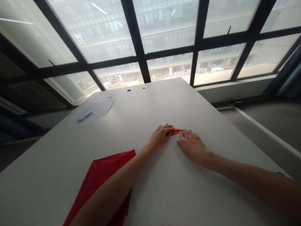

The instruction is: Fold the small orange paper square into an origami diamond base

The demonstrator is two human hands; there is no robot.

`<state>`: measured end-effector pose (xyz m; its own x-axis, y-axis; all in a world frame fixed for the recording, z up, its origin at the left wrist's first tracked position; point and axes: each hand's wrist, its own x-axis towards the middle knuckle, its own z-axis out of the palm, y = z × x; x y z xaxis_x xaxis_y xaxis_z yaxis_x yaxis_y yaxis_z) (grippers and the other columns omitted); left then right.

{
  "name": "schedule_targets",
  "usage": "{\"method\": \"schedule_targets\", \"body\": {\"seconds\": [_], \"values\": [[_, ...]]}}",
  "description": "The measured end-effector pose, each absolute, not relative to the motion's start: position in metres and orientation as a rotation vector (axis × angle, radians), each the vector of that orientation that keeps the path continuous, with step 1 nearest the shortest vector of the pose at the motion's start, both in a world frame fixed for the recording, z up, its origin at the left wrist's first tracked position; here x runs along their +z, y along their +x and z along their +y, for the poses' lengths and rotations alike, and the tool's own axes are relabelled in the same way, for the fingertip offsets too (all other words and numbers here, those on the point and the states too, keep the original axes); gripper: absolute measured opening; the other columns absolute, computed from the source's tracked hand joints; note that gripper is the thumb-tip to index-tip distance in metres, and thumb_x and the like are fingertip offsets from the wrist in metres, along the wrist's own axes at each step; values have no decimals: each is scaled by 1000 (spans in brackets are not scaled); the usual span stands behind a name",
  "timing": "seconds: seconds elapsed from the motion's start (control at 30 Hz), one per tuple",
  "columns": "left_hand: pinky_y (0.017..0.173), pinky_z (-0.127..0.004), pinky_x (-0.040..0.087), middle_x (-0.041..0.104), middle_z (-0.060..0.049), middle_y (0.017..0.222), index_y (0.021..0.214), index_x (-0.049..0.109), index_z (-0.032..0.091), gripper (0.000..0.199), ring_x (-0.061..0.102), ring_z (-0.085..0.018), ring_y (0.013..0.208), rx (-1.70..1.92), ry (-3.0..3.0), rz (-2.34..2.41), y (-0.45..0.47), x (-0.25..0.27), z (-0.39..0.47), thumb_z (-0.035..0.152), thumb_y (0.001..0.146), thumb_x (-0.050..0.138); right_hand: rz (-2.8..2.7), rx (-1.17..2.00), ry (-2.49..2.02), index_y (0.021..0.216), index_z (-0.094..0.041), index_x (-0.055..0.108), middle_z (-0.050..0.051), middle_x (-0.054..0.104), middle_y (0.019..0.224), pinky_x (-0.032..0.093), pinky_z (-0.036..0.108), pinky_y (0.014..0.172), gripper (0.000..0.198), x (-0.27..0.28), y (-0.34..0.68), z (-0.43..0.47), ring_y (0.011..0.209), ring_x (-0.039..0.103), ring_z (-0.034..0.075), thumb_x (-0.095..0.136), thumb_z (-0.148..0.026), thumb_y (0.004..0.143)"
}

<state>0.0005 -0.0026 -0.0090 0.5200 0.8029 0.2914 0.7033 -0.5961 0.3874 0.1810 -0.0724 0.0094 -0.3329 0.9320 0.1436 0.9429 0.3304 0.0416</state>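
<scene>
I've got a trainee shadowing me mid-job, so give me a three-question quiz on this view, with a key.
1. What colour is the small piece between the left hand and the right hand?
2. True or false: the red sheet lies beyond the right hand, next to the window.
3. What does the pale marker-like object lie on? (a) papers (b) a box (c) the floor

Key:
1. Orange.
2. False; the red sheet is partly hidden by the left forearm.
3. (a) papers.
</scene>
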Motion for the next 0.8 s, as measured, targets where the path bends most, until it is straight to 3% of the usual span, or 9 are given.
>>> {"method": "schedule_targets", "body": {"seconds": [0.1,0.17,0.27,0.4,0.5,0.67,0.8], "values": [[106,-37,41,59,-5,130,141,49,34,47,57,-20,117,592,2666,1263,1,-3,-5,21,96,48,-2504,-161,-1777,124,-8,57,19,58,115,45,41,81,37,10,182,-71,103,52,30,42,-31,99],[105,-37,42,57,-5,128,138,51,37,45,55,-21,117,528,2746,1249,1,-1,-7,22,96,47,-2507,-148,-1781,127,-8,56,19,58,115,45,41,82,40,10,183,-70,103,52,30,42,-32,99],[113,-44,32,54,-3,136,133,56,39,45,47,-23,130,450,2808,1239,1,0,-6,18,95,45,-2508,-126,-1792,130,-8,54,19,58,115,45,42,82,42,9,184,-68,103,53,31,42,-33,99],[121,-47,16,44,-1,151,143,44,34,59,31,-20,145,353,2845,1114,2,-1,-5,6,92,37,-2520,-114,-1798,128,-8,56,20,58,117,45,41,83,41,10,185,-68,104,53,31,40,-34,100],[120,-42,18,44,-1,152,148,36,30,69,32,-17,144,318,2841,1044,4,0,-5,-1,87,33,-2529,-113,-1783,128,-8,56,20,58,119,45,41,82,42,11,185,-67,105,53,31,38,-34,101],[117,-37,23,53,-4,143,140,48,29,58,41,-16,138,389,2887,1011,7,4,-6,4,89,38,-2532,-62,-1807,128,-9,56,21,57,120,44,41,84,41,15,185,-67,107,54,32,39,-34,100],[117,-38,24,50,-2,147,141,46,29,57,38,-18,141,370,2897,1039,6,2,-6,5,90,38,-2533,-50,-1811,129,-11,56,20,58,120,44,41,85,40,15,184,-66,108,54,32,40,-34,100]]}}
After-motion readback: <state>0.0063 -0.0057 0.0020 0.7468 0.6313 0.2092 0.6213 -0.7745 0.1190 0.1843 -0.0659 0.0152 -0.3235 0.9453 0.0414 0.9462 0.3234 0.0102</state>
